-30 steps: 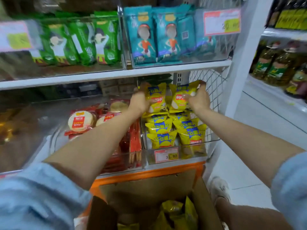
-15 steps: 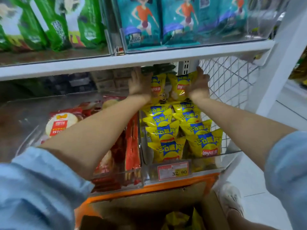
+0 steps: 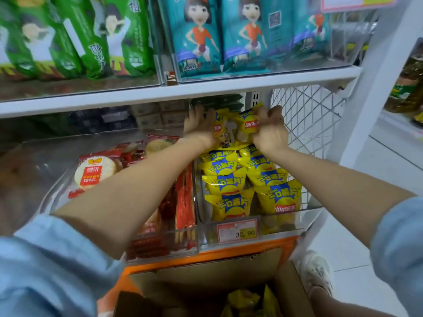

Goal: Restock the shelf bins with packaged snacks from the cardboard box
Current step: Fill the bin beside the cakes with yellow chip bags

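While upright, bags (image 3: pixel 243 127) between hands (image 3: pixel 198 130) (image 3: pixel 271 132).

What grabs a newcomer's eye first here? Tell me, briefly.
Two bare forearms reach into the lower right bin, where the left hand and right hand meet on the rearmost of the yellow chip bags filling it. Above, green packs and teal packs with cartoon figures line the upper shelf. Below, an open cardboard box shows more yellow bags.

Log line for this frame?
left hand: on left chip bag | right hand: grips right chip bag | spot: bin rear | box: bags remain
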Action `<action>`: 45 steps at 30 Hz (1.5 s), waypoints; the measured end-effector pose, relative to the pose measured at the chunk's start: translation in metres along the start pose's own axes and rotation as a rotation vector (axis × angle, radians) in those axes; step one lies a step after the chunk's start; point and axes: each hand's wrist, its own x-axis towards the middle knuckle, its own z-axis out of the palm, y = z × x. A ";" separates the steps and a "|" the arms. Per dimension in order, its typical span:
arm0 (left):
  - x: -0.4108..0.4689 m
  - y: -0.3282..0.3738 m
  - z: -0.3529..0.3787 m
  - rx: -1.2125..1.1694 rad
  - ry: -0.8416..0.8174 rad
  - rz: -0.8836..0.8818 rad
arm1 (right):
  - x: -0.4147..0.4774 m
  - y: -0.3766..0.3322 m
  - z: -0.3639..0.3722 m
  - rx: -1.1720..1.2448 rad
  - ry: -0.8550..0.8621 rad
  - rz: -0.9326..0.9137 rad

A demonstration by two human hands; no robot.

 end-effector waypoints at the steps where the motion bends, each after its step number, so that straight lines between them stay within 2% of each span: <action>1: -0.006 0.001 -0.002 -0.010 0.011 0.020 | -0.007 -0.001 -0.004 -0.003 0.000 -0.026; 4: -0.035 0.003 -0.011 -0.115 0.010 0.084 | -0.036 -0.008 -0.024 0.122 -0.065 -0.059; 10: -0.141 0.001 -0.031 -0.639 0.138 0.213 | -0.131 -0.018 -0.069 0.537 -0.194 -0.177; 13: -0.196 0.003 -0.037 -0.724 0.198 0.252 | -0.180 -0.013 -0.083 0.678 -0.316 -0.197; 16: -0.242 0.007 -0.028 -0.800 0.197 0.227 | -0.219 -0.001 -0.088 0.714 -0.388 -0.217; 18: -0.270 0.010 -0.007 -0.843 0.107 0.198 | -0.240 0.008 -0.080 0.674 -0.418 -0.233; 21: -0.301 0.013 0.042 -0.886 -0.082 0.134 | -0.267 0.022 -0.051 0.470 -0.534 -0.238; 27: -0.353 0.002 0.136 -0.936 -0.506 -0.172 | -0.311 0.049 0.017 0.242 -0.882 -0.137; 31: -0.385 -0.021 0.187 -0.906 -0.660 -0.314 | -0.343 0.065 0.051 0.203 -1.021 -0.060; 34: -0.403 -0.031 0.210 -0.919 -0.771 -0.399 | -0.365 0.075 0.070 0.149 -1.122 -0.094; 37: -0.424 -0.032 0.228 -0.893 -0.962 -0.342 | -0.384 0.080 0.086 0.101 -1.257 -0.144; 41: -0.446 -0.017 0.245 -0.788 -1.196 -0.177 | -0.389 0.077 0.097 0.064 -1.304 -0.129; 45: -0.459 -0.007 0.260 -0.705 -1.162 -0.096 | -0.391 0.079 0.102 0.078 -1.337 -0.086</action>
